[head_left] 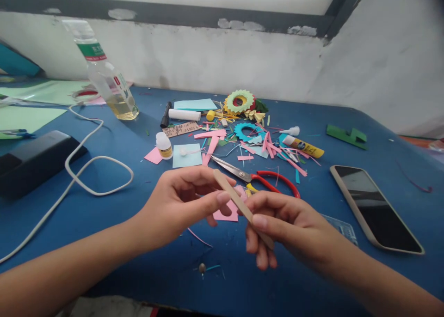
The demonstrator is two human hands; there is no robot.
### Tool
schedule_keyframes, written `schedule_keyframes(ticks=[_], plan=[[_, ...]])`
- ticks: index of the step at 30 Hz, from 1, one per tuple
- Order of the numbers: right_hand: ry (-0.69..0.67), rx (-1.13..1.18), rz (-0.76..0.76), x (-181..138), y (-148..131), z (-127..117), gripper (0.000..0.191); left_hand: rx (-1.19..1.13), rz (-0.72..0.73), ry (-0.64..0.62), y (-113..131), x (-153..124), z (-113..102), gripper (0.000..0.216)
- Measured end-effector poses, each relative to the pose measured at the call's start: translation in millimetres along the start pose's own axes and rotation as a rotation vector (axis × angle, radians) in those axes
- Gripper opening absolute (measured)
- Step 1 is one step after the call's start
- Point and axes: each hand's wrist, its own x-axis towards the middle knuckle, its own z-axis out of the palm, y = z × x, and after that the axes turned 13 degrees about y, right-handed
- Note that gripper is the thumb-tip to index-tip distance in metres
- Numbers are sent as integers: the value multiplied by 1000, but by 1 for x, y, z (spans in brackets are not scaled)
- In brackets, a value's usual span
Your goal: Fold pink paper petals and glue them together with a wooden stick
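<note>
A flat wooden craft stick [239, 201] slants between my two hands above the blue table. My left hand [187, 194] pinches its upper end between thumb and index finger. Lower down the stick, the thumb and fingers of my right hand [280, 220] are closed on it. Just behind the hands lie red-handled scissors [268, 176], their blades parted and pointing left. Pink paper [227, 213] shows partly beneath the stick, with a small pink and yellow piece hidden in part by the right hand.
Paper scraps [272, 148], a blue paper ring [249, 132], a glue tube [303, 147] and a small white bottle [164, 146] lie beyond. A phone [376, 206] rests at right. Left are a clear bottle [113, 86], white cable [71, 169] and black object [41, 162].
</note>
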Motion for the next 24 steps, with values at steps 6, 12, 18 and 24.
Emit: schedule_keyframes(ticks=[6,12,18,24], plan=[[97,-281,-141,-4,-1,4,14,8,-20,-5,-2,-1,1,15],[394,-563,-533,-2,-4,9,10,106,-101,-32,-4,-5,8,18],[454,-608,-619,-1,-8,13,11,275,-13,-21,-6,-7,15,18],[490,-774,-727,-4,-9,11,15,477,234,-13,-8,-12,20,18]])
